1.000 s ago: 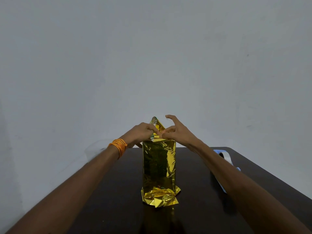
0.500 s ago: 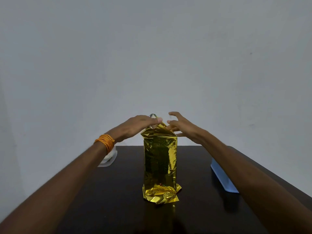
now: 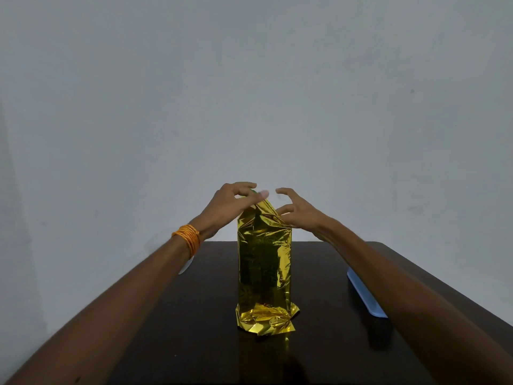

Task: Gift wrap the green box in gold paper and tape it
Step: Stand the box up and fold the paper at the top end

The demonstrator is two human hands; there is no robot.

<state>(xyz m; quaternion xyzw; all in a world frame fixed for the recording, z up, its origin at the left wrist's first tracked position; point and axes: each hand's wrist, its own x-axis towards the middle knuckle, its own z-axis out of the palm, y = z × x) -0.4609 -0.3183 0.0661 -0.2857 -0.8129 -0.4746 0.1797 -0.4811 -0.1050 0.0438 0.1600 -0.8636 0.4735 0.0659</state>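
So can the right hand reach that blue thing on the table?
Probably yes. The right hand is empty beside the gold paper, and the blue thing lies on the table just beneath that forearm, with nothing between.

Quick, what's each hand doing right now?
Left hand: pinching the top of the gold paper.
Right hand: open, fingers spread beside the paper, holding nothing.

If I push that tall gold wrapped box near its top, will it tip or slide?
Likely tips: the gold-wrapped box stands tall on a narrow end. Crumpled foil under it probably makes footing uneven. The foil looks slick, so grips may slip.
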